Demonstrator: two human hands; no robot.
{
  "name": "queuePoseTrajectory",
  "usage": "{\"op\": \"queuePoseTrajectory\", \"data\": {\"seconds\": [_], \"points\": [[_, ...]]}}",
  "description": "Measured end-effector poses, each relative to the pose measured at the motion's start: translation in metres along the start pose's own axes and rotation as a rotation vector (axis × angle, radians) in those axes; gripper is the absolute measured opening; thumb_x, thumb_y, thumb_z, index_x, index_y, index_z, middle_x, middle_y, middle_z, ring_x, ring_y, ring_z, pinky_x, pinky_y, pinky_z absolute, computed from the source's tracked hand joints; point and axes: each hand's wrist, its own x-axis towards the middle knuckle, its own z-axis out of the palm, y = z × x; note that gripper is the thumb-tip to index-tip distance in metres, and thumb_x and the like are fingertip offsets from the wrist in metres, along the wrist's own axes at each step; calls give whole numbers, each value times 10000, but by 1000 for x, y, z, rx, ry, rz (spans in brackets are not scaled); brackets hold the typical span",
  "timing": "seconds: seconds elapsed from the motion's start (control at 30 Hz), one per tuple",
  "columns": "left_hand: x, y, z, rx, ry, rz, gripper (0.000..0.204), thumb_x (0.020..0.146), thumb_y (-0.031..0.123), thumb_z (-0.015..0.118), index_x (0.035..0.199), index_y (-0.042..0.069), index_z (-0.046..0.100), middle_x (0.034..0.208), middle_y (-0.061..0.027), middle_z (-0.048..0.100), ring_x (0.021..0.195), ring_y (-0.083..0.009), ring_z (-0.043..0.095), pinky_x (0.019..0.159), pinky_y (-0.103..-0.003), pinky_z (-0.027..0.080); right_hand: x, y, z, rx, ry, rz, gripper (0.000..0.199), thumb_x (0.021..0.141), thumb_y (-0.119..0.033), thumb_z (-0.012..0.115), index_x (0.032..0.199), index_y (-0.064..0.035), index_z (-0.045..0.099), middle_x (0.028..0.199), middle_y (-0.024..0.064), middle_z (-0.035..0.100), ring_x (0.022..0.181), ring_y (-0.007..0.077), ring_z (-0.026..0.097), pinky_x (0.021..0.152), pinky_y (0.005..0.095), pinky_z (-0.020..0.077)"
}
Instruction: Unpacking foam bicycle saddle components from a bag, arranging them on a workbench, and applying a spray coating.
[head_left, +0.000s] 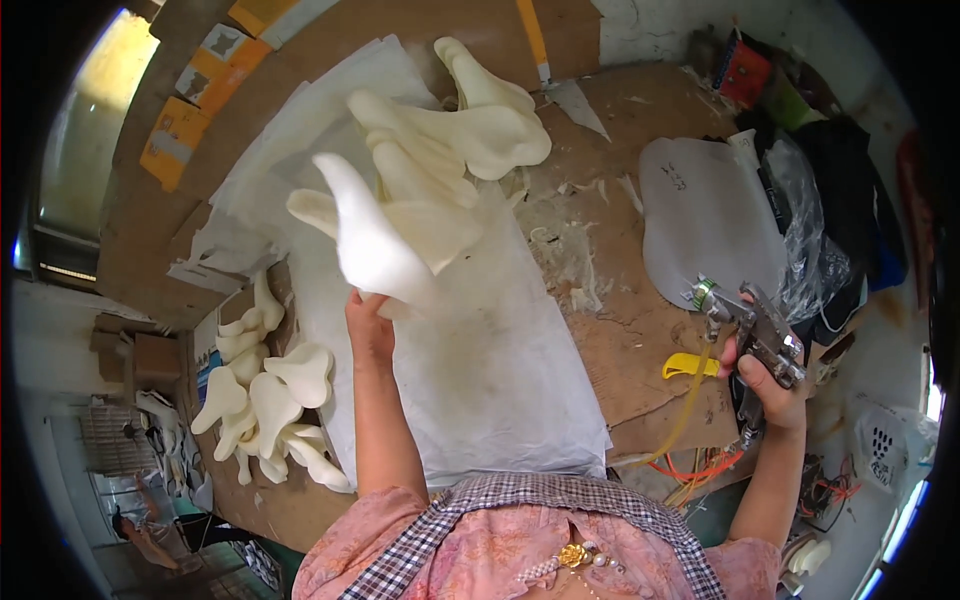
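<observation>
My left hand (pixel 370 322) is closed on the lower edge of a pale, saddle-shaped foam pad (pixel 375 245), whose narrow end points up and away. Behind it, several cream foam pads (pixel 420 170) lie overlapping on white sheeting (pixel 470 400). One more foam pad (pixel 500 130) rests at the far end of this group. On the right, my right hand (pixel 770 385) is wrapped round a metal spray gun (pixel 760 335), raised off the bench. A yellowish hose (pixel 690 405) hangs from the gun's nozzle end. I cannot make out whether its trigger is pressed.
A heap of foam pads (pixel 275 400) sits at the left. To the right are a translucent template sheet (pixel 700 210), a yellow-handled cutter (pixel 688 366), crumpled clear plastic (pixel 810 240) and dark cloth (pixel 850 180). Orange hoses (pixel 700 468) run along the near edge. Another person (pixel 150 535) is at lower left.
</observation>
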Motion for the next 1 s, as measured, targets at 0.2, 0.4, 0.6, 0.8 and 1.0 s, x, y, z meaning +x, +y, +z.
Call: {"op": "queuePoseTrajectory", "data": {"seconds": [0.2,0.4,0.6,0.8,1.0], "points": [[9,23,10,-189,-130,220,431,887,186,520,1271,17,419,1196,-76,533,1055,-216,546,851,-373,478,-4,22,0,125,95,-64,677,752,-194,679,1310,39,374,893,95,590,778,176,576,752,308,485],[-37,26,-150,-129,231,40,511,832,173,613,1287,54,414,1175,-81,539,1049,-253,543,894,-383,461,8,57,43,104,-48,-5,655,790,-175,623,1340,33,335,903,87,576,801,183,555,774,326,459],[-105,76,-310,-427,648,419,456,829,197,623,1229,71,441,1145,-78,535,1027,-219,508,845,-362,438,21,57,88,-62,-246,80,648,803,-203,620,1339,29,339,883,76,579,795,163,560,745,305,474],[-36,53,-167,335,460,450,331,825,95,609,1141,40,530,1040,-62,567,928,-153,541,808,-265,449,33,44,109,-53,-341,55,634,768,-175,667,1296,37,386,902,68,586,814,139,567,751,279,470],[3,-70,142,1298,-614,764,809,626,157,725,1347,186,360,1396,-191,309,1274,-435,273,1017,-498,279,-5,34,61,18,-84,29,638,753,-136,660,1295,51,379,905,82,581,813,155,567,754,292,478]]}}
